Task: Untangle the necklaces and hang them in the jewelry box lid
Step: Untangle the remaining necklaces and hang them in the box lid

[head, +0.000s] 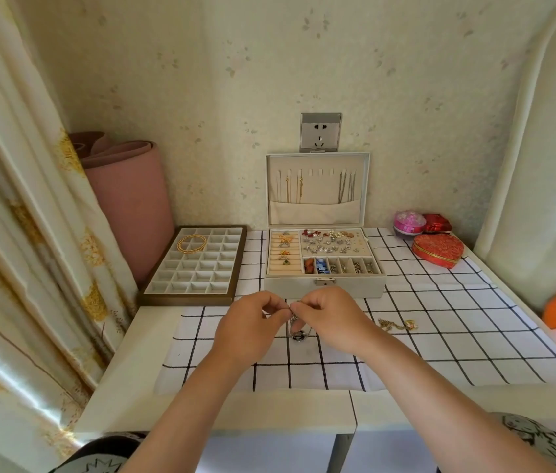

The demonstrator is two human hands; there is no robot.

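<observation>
Left hand [252, 322], right hand [331, 319] pinch necklace [293, 318] (dark pendant [298, 336]).

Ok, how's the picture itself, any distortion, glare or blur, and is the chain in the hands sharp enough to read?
Head view: strong wide-angle bowing, the curtain leans in at the left edge; head view: soft, even light, only a sheen low on that curtain; head view: the necklace pinched by left hand and right hand is small and blurred, links unreadable.
</observation>
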